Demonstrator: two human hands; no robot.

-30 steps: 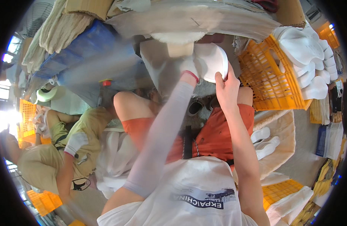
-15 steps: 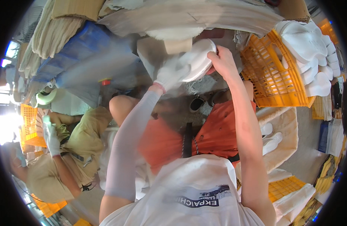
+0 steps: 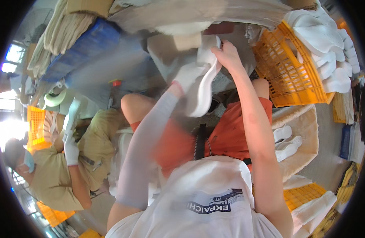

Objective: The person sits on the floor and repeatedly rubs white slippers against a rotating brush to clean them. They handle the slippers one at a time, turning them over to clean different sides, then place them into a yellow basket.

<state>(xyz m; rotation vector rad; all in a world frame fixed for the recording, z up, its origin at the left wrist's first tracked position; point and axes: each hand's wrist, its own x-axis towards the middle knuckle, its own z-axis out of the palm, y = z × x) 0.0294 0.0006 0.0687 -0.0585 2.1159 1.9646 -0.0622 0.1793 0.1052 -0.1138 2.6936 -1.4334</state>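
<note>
A white, wavy-edged shoe (image 3: 206, 89), seen mostly side-on, is held between my two hands over my knees. My bare right hand (image 3: 227, 56) is closed round its far end, thumb on the near side. My left hand (image 3: 188, 76), in a white glove, is pressed against the left side of the shoe. Its fingers are blurred and partly hidden. Just beyond the shoe are a beige block (image 3: 187, 41) and a pale fuzzy rounded part (image 3: 181, 27) of what looks like a machine, with a grey housing around them.
A yellow crate (image 3: 293, 71) on the right holds several white shoes (image 3: 319, 35). Nearer me, a cloth-lined container (image 3: 305, 137) holds white shoes with holes (image 3: 287, 148). On my left, a co-worker (image 3: 57, 174) in tan clothes holds a pale piece. A blue crate (image 3: 83, 49) stands far left.
The shoe has turned from showing a broad face to a side profile, with its near end now lower, towards my knees. My left hand has shifted right; my right hand has moved slightly left.
</note>
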